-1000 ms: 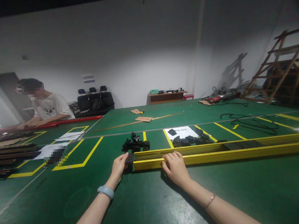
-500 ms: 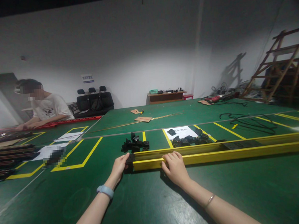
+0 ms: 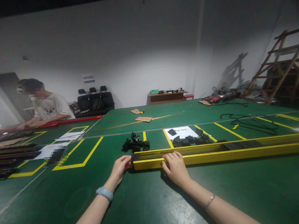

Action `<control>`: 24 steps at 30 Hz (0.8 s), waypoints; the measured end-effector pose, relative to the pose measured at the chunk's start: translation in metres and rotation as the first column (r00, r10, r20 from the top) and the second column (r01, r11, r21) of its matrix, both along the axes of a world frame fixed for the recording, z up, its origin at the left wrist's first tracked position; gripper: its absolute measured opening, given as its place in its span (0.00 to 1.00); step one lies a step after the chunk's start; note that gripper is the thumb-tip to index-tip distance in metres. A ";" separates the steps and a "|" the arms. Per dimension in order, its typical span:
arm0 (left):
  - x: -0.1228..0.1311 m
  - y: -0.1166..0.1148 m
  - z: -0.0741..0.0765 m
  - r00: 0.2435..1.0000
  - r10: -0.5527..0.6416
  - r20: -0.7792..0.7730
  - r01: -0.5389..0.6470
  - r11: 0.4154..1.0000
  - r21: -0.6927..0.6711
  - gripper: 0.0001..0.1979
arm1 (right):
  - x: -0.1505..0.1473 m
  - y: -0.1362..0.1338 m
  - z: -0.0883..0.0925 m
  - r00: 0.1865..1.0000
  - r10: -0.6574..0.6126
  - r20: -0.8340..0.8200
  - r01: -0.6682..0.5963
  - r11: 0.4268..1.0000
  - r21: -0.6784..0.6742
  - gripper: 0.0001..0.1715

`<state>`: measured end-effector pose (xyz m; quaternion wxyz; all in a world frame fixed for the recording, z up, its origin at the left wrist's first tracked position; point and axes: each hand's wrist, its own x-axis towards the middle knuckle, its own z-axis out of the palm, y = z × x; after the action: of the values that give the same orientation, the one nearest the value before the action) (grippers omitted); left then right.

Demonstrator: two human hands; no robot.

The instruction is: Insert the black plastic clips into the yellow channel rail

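A long yellow channel rail [image 3: 201,159] lies across the green table in front of me and runs out of view on the right. At its left end sits a black end cap [image 3: 135,157]. My left hand [image 3: 120,169] is closed at this cap, fingertips against its outer side; the thumb is partly hidden. My right hand [image 3: 176,167] is wrapped over the rail's near wall, fingers bent across the top edge. A dark block [image 3: 241,145] lies inside the channel further right. Black plastic parts [image 3: 135,143] are heaped just behind the rail's left end.
More black parts [image 3: 187,140] lie by a white paper sheet [image 3: 180,132] behind the rail. A black cable [image 3: 252,123] curls at right. Dark strips [image 3: 11,159] are stacked at left. A person [image 3: 50,105] works at red rails [image 3: 75,120].
The end cap has shifted slightly right and sits closer into the rail's end. My left hand now presses at its outer side. My right hand stays on the rail.
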<state>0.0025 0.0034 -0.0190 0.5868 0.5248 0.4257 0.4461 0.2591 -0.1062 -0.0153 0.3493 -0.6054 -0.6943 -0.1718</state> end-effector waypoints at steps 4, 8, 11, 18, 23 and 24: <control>0.007 -0.011 0.008 0.982 -0.035 -0.187 0.060 0.990 0.129 0.23 | 0.000 0.000 -0.001 1.000 0.003 -0.006 -0.003 1.000 -0.011 0.08; 0.013 -0.017 0.009 0.973 -0.032 -0.231 0.073 0.982 0.172 0.28 | -0.001 -0.002 0.001 1.000 -0.010 -0.017 0.010 1.000 -0.017 0.10; 0.013 -0.013 0.005 0.967 0.024 -0.255 0.025 0.982 0.189 0.28 | -0.004 -0.004 0.008 1.000 -0.009 -0.017 0.009 1.000 0.010 0.16; 0.012 -0.007 -0.008 0.970 0.038 -0.240 0.079 0.886 0.457 0.47 | -0.029 0.009 0.027 0.984 0.143 0.106 -0.137 0.989 -0.064 0.23; 0.015 -0.010 -0.007 0.964 -0.216 -0.157 0.255 0.918 0.304 0.40 | -0.055 0.029 0.037 0.944 0.294 0.152 -0.246 0.930 -0.273 0.30; 0.015 -0.010 -0.006 0.962 -0.227 -0.150 0.262 0.921 0.289 0.38 | -0.058 0.032 0.038 0.940 0.303 0.157 -0.248 0.923 -0.294 0.29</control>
<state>0.0175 -0.0063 -0.0252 0.5243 0.6829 0.3152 0.3992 0.2007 -0.0746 0.0229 0.2129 -0.5228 -0.8212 -0.0842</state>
